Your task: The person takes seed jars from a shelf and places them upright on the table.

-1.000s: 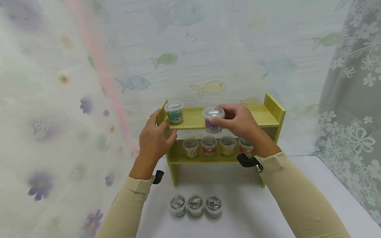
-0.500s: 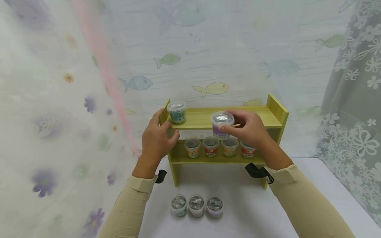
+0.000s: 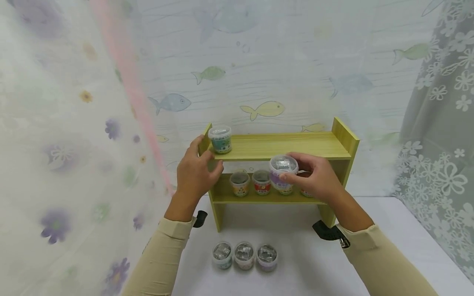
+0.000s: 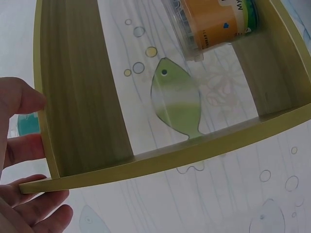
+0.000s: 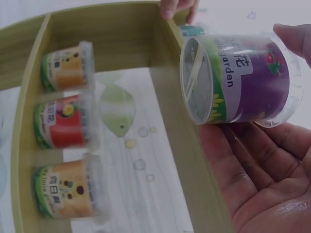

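Note:
My right hand (image 3: 316,176) holds a clear lidded plastic cup with a purple label (image 5: 257,82), fingers on one side and thumb on the other. In the head view the cup is in front of the lower shelf and overlaps two of the cups standing there. The small yellow-green wooden shelf (image 3: 281,148) stands against the wall. My left hand (image 3: 196,168) grips its upper left corner, with the thumb at the front edge and fingers around the side panel in the left wrist view. Beside that hand a teal-labelled cup (image 3: 221,142) stands on the top board.
On the lower board stands a row of cups, among them an orange-labelled cup (image 3: 240,185) and a red-labelled cup (image 3: 261,183). Three lidded cups (image 3: 244,255) stand side by side on the white tabletop (image 3: 296,263) in front. A printed curtain (image 3: 74,164) hangs at left.
My right hand has brought the purple-labelled cup down and a little right, from the top board's front edge to in front of the lower board. The left hand keeps its grip.

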The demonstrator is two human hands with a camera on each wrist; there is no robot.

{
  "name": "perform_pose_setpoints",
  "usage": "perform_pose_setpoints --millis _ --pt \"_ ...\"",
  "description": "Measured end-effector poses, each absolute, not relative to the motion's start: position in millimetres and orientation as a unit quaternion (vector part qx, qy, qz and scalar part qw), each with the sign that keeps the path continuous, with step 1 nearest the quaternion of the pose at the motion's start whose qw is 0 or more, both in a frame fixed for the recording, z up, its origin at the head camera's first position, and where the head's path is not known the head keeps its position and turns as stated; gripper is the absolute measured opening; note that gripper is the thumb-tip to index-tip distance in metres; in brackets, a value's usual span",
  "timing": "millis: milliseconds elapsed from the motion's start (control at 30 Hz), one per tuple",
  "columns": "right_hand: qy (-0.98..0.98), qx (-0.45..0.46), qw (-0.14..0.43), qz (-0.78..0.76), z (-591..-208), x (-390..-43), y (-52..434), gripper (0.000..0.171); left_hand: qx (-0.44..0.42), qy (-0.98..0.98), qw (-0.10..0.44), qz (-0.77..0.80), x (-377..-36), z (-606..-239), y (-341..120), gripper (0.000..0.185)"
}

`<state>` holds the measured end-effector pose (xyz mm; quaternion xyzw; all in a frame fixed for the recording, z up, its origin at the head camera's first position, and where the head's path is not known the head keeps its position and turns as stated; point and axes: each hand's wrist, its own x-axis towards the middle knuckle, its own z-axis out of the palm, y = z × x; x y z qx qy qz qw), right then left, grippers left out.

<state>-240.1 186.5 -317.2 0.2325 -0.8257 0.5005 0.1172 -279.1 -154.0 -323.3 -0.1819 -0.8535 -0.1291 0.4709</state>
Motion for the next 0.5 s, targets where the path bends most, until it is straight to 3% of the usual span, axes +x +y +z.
perform_pose_setpoints --millis 500 --pt "-0.821 0.229 0.101 0.513 -353 -221 201 0.056 -0.179 -0.856 0.469 -0.124 -278 -323 -152 0.023"
